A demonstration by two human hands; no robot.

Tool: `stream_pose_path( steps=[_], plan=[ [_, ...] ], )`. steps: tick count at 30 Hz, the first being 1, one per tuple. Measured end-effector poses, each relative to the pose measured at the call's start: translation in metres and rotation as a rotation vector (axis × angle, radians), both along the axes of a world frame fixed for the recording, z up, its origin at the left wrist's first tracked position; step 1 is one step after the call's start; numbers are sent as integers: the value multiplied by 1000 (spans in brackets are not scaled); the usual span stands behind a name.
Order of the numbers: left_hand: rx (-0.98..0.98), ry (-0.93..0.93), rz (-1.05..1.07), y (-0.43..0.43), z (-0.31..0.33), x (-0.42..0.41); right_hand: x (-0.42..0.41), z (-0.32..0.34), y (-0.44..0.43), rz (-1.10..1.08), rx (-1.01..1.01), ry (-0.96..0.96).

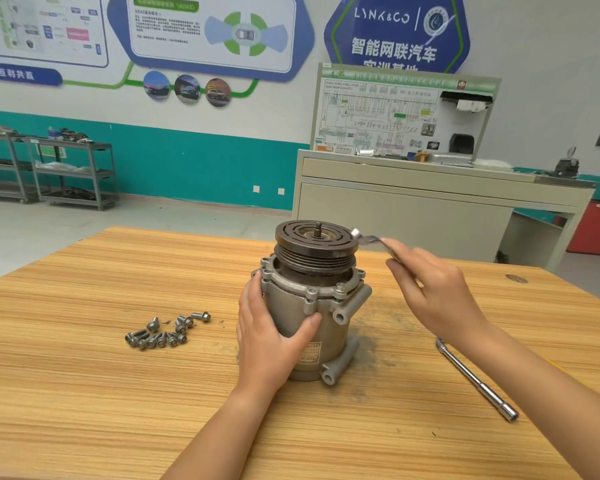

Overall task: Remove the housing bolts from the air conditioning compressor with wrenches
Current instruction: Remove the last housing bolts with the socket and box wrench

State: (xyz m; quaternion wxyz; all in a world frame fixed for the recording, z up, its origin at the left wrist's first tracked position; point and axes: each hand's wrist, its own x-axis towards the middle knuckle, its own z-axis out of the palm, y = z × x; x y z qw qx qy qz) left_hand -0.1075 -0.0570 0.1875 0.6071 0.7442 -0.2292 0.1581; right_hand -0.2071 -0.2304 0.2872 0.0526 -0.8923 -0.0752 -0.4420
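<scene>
Compressor [291,301] upright on the surface [84,393], pulley [316,237] uppermost, flange accessible.
Left hand [267,341] wraps the housing, likely to resist turning; right hand [433,289] holds a ring wrench [368,239] raised beside the pulley; loose bolts [163,332] lie grouped left, out of the way.

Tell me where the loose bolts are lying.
In the head view, the loose bolts lie clustered on the wooden table, left of the compressor.

Bright, even, diffuse indoor light. Only faint soft shadows beside the grey cast-metal compressor [309,327] and long silver socket wrench [477,381] on the pale wood-grain table [84,375]. Small glare spot on the head of the bent silver ring spanner [368,239]. Wide-angle bowing toward edges; far wall posters [215,36] slightly soft.
</scene>
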Motion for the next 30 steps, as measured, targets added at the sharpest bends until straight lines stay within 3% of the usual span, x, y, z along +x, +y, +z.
stream_pose_path(
  steps=[3,13,20,25,30],
  plan=[
    [1,12,3,-1,0,0,-31,-6,12,-52,-74,114],
    [12,9,13,-1,0,0,-47,1,33,-551,-326,393],
    [4,-2,22,-2,-1,1,-40,26,61,-640,-402,594],
    [-8,22,21,-2,2,-3,-34,34,95,-640,-574,767],
    [-13,25,21,-3,1,-2,-31,30,84,-560,-688,687]
  ],
)
